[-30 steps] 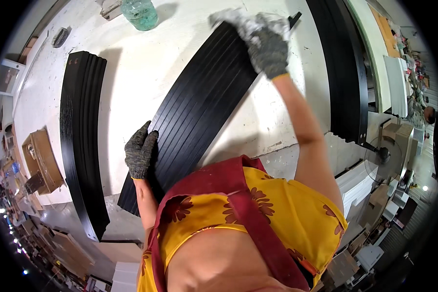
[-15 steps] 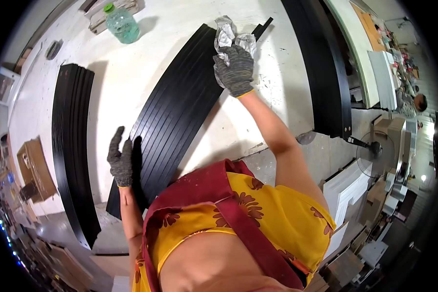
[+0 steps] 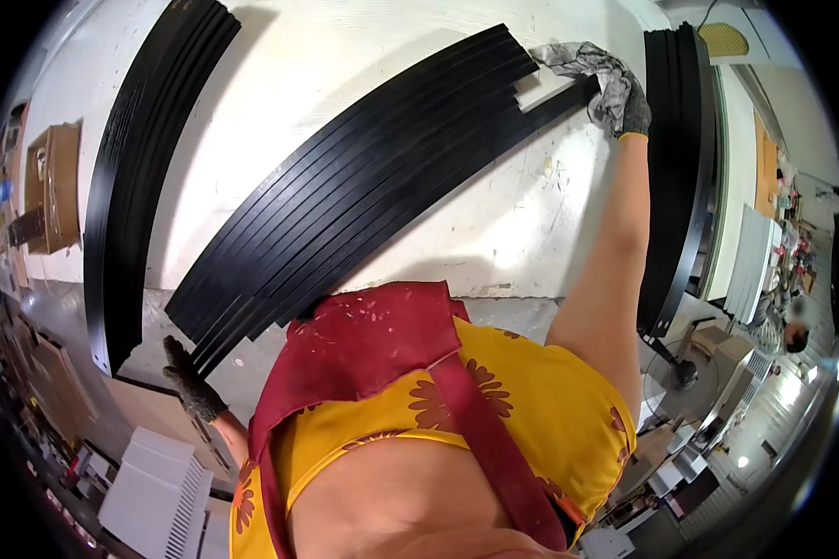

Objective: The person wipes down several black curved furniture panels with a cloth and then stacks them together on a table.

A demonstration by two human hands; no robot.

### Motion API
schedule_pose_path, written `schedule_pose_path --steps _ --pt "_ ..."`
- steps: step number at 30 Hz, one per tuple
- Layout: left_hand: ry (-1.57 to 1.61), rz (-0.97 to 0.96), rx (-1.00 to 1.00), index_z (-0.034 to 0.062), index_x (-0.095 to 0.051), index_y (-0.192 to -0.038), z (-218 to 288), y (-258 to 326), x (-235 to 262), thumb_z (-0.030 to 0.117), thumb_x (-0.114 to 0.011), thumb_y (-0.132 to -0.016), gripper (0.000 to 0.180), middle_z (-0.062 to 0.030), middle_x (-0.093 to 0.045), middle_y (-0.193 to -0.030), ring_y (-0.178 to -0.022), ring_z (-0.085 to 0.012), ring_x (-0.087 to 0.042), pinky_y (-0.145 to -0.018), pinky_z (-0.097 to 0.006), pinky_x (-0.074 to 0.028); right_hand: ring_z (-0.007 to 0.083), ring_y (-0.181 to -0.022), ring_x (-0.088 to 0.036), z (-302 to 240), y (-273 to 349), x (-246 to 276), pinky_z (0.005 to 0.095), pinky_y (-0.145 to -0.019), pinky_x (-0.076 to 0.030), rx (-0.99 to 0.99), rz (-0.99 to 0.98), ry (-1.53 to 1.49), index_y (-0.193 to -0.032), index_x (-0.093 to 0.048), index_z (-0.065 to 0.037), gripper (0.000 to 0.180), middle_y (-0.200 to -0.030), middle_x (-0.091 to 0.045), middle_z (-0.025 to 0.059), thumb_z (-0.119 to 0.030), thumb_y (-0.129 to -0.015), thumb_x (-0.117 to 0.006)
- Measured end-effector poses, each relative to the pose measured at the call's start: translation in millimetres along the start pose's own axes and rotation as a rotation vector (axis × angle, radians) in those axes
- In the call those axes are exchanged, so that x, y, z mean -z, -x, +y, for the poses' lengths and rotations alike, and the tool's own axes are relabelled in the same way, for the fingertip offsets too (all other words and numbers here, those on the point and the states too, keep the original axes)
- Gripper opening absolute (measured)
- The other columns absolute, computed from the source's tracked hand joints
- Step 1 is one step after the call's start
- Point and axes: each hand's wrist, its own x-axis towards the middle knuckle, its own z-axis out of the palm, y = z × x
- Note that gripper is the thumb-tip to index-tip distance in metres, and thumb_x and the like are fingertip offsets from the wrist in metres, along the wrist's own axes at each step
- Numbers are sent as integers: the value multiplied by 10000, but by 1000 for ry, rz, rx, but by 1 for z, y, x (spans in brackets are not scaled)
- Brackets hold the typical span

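A row of long black strips [image 3: 354, 177] lies side by side, slanting across the white table. On the near side of the row, one strip [image 3: 559, 104] sticks out farther at the upper right. My right hand [image 3: 637, 110], in a dark grey knit glove, grips a crumpled grey-and-white rag [image 3: 583, 61] at that strip's far end. The rag covers much of the fingers. At the lower left, my gloved left hand [image 3: 194, 387] is beside the strips' near ends with fingers stretched out and apart. Whether it touches a strip I cannot tell.
Stacked black strips [image 3: 149, 158] stand along the left, and another black stack [image 3: 676, 177] lies close to my right arm. The white table [image 3: 494, 247] ends just before my apron. A cardboard box [image 3: 54, 186] sits at far left; a fan [image 3: 682, 374] stands at lower right.
My right hand and the rag have moved right, out to the end of the protruding strip. My left hand has dropped down and left to the strips' near ends. The view has shifted.
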Motion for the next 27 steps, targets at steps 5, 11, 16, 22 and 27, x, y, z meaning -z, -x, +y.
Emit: schedule_pose_path --steps 5,11,16,22,27 --pt "515 -63 268 32 -277 -1473 -55 14 42 510 -225 -1008 669 -143 -290 -1522 -1390 -291 -286 -1161 -425 -147 164 -504 -532 57 5 -88 322 -420 -418 193 652 110 -1055 -610 -92 236 -681 -590 2 -273 -947 -503" --pt "729 229 142 39 -314 -1457 -35 16 -28 531 -270 -996 676 -147 -292 -1517 -1381 -291 -292 -1164 -445 -140 212 -748 -644 75 17 -56 351 -645 -544 238 425 238 -1077 -619 -68 238 -903 -663 62 -234 -937 -521" --pt "780 220 67 20 -343 -1439 -35 18 -49 503 -256 -1008 653 -131 -367 -1480 -1378 -250 -311 -1170 -418 -143 255 -1144 -557 107 24 -61 358 -1005 -425 204 320 339 -1363 -448 -16 451 -1356 -513 125 -255 -986 -383" --pt "561 203 362 70 -323 -1466 -38 28 -44 536 -251 -1002 662 -71 -373 -1487 -1358 -207 -342 -1135 -373 -197 247 -1367 -332 149 38 -155 351 -1162 -208 140 195 599 -1437 -308 29 520 -1488 -349 137 -167 -956 -308" --pt "640 -16 328 44 -314 -1463 -84 56 -20 607 -226 -973 752 -114 -386 -1475 -1356 -235 -367 -1116 -352 -255 200 -1032 -540 162 49 -195 323 -790 -449 93 313 648 -1392 -426 -51 462 -1371 -491 94 -189 -958 -353"
